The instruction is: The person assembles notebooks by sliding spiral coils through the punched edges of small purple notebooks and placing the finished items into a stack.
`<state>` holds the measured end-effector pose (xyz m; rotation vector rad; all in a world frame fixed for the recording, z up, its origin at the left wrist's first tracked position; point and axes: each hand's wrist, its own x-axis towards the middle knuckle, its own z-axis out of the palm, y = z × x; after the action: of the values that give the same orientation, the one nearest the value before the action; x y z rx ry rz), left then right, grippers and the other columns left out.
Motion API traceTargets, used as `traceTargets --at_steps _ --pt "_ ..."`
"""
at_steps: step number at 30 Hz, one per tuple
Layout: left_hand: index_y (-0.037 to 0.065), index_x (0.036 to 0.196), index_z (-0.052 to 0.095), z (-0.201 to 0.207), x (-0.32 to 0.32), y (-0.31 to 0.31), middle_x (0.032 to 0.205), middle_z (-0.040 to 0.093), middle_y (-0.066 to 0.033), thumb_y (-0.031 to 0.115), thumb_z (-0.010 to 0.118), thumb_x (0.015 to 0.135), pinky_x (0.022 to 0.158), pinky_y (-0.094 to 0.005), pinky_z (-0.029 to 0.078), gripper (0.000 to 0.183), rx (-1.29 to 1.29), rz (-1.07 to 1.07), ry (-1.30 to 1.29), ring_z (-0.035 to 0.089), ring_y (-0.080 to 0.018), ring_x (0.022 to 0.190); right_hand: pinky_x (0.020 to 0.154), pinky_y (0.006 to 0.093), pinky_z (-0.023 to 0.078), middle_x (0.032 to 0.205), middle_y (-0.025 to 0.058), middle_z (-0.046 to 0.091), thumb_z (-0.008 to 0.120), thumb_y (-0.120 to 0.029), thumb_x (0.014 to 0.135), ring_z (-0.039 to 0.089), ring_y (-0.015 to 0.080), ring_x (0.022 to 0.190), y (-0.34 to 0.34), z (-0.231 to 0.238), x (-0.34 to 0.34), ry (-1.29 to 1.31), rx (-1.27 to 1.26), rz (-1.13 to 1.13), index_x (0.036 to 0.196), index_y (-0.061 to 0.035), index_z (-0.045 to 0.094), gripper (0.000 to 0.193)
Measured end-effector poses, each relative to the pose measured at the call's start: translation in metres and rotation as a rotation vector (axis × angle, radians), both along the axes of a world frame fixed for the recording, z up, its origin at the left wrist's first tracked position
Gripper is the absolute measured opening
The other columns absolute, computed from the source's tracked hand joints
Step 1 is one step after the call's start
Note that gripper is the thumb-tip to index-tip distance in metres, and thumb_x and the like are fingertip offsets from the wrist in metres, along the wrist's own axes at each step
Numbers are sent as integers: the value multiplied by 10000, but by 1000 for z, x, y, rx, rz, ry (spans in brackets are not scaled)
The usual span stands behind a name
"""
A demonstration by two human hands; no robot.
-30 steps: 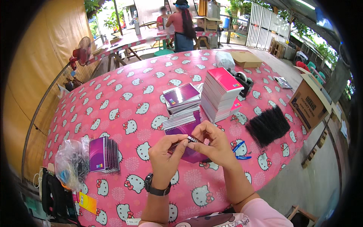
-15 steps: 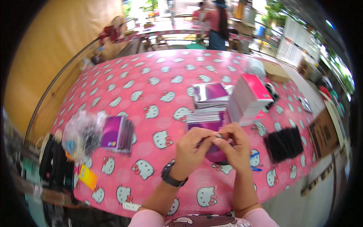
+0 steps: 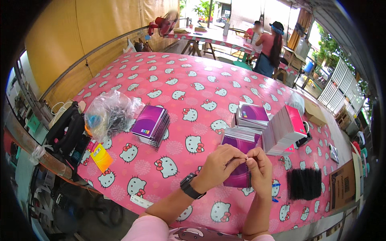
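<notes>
My left hand [image 3: 223,165] and my right hand [image 3: 259,170] meet fingertip to fingertip, both closed in a pinch. Whatever lies between the fingertips is too small to make out. Below them is a purple notebook [image 3: 236,180], partly covered by my hands, with a dark coil along its right edge that runs up toward the pinch. Just beyond my hands lies a row of unbound purple booklets [image 3: 241,135]. Black spiral coils [image 3: 304,183] are bunched to the right, and blue pens [image 3: 275,192] lie beside my right forearm.
Farther back are a purple booklet stack [image 3: 253,113] and a tall pink-topped stack [image 3: 281,130]. At left stand coil-bound notebooks [image 3: 149,122], a clear plastic bag [image 3: 110,114] and a yellow packet [image 3: 101,157]. A cardboard box [image 3: 342,186] sits at the right edge. Two people are at the far table.
The view has swung left, so things appear farther right and sharper. My hands remain pinched together above the purple notebook, whose coiled edge now shows.
</notes>
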<state>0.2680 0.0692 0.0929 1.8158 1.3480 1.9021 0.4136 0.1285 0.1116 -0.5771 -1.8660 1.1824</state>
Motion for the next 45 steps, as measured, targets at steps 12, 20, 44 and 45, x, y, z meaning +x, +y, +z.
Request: traceTargets --at_steps 12,20,44,45 --pt "65 948 560 -14 -22 -24 846 565 -63 271 561 884 956 -469 268 215 -155 161 240 526 -216 819 647 263 421 817 71 538 535 -113 900 521 147 717 -19 -14 -27 -17 171 -37 917 19 566 136" --pt "73 951 501 -17 -34 -25 838 509 -54 231 514 897 967 -450 239 168 -172 147 266 496 -221 820 719 315 444 909 107 566 600 -151 857 555 196 825 -23 -21 -38 -76 276 -45 1017 15 565 234" --pt "99 1445 77 -27 -249 -14 1470 146 -218 572 785 444 1042 -456 310 1314 -1096 653 554 280 -386 1310 794 316 424 1105 121 568 666 -83 759 533 223 993 10 15 20 50 339 -288 1095 -22 572 354" --pt "100 1445 78 -36 -255 -18 1474 136 -215 562 788 443 1041 -453 314 1312 -1048 651 537 275 -383 1315 796 310 427 1107 123 567 663 -78 762 536 215 993 8 19 21 55 335 -298 1086 -20 580 340"
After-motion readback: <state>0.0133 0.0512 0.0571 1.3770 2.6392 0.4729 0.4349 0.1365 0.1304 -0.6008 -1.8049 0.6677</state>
